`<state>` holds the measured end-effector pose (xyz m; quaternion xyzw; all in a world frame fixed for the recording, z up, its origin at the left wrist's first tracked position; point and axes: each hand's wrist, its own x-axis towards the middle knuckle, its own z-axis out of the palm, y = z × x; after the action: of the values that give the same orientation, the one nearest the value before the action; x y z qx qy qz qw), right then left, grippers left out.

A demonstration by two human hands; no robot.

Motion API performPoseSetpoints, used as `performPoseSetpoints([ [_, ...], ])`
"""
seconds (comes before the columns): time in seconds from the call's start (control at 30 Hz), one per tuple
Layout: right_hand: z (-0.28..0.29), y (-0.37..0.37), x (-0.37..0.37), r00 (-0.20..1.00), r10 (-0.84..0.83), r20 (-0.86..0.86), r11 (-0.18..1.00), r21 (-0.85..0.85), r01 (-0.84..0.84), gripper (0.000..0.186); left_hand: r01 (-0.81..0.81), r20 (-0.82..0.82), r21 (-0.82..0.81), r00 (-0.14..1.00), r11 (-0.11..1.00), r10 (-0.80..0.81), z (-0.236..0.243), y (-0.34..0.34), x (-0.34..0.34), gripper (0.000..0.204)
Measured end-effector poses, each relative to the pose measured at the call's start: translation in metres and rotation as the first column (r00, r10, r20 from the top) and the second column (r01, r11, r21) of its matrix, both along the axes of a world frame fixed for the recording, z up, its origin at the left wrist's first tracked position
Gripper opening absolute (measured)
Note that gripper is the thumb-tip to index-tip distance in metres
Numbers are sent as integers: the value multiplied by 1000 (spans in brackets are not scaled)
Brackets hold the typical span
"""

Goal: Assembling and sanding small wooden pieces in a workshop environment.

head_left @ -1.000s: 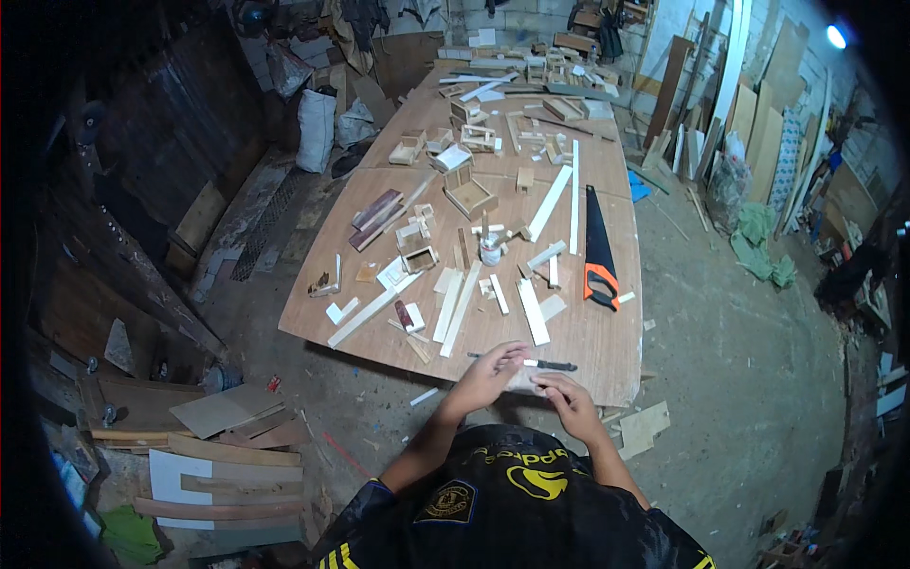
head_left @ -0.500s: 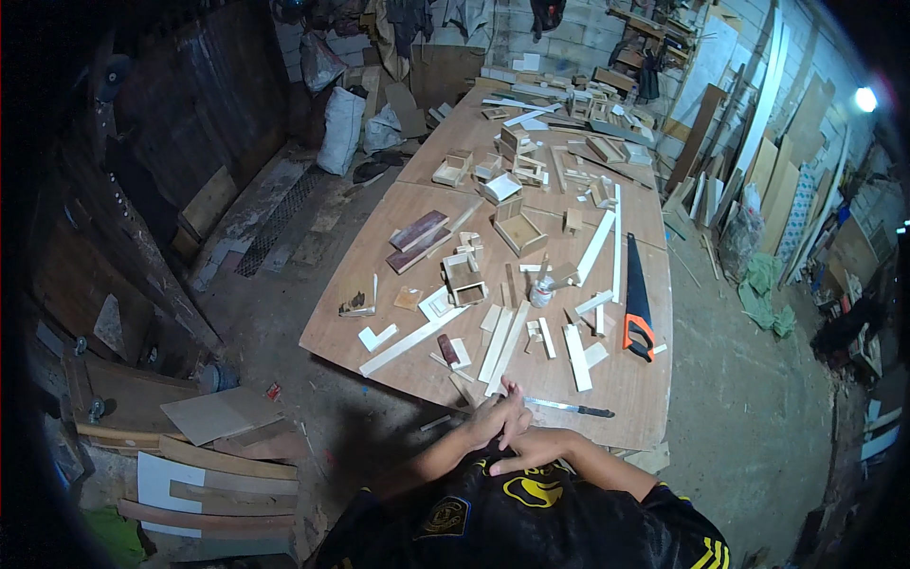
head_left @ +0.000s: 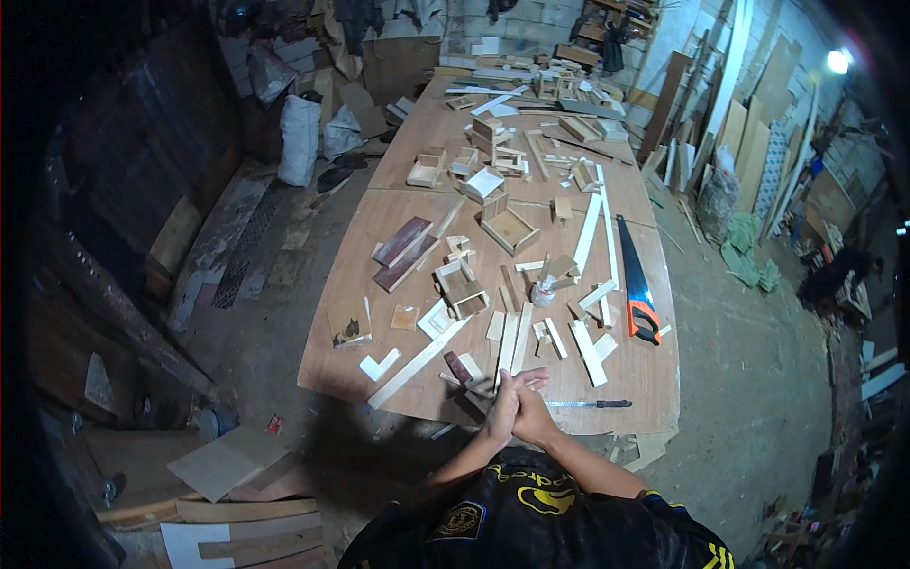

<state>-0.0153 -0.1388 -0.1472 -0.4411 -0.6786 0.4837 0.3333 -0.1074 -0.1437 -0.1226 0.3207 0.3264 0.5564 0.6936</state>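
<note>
Clasping together: left hand and right hand over the near edge of a wooden table

Both are closed against each other, some fingertips stretched out to the right (whether anything sits between the palms, I cannot tell). Just right of them lies a narrow blade with a dark handle. Directly ahead, pale wooden strips reach toward the fingers. Near them, ahead and left, is a small maroon block; farther off, ahead and right, an orange-handled saw.

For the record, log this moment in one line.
left hand, right hand: touching, grip contents hidden | black-handled blade: on table, right of hands | orange-handled saw: on table
</note>
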Motion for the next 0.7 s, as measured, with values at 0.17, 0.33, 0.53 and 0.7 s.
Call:
performPoseSetpoints([
  [0.17, -17, -5, 19, 993, -93, -75, 995, 15, 94, 35, 232, -143, 4, 963, 973, -229, -25, 18, 7, 82],
  [0.33, -18, -3, 27, 952, -295, 80, 955, 56, 291, 42, 333, 232, -234, 932, 914, -280, -14, 46, 13, 93],
  [0.53, -9, 26, 38, 830, -550, 93, 773, 432, 464, 54, 245, 138, -184, 965, 952, -221, 0, 70, 50, 90],
  [0.7, -33, 50, 58, 847, -528, -57, 743, 452, 493, 51, 74, -192, 59, 979, 996, -61, -14, 88, 74, 89],
])
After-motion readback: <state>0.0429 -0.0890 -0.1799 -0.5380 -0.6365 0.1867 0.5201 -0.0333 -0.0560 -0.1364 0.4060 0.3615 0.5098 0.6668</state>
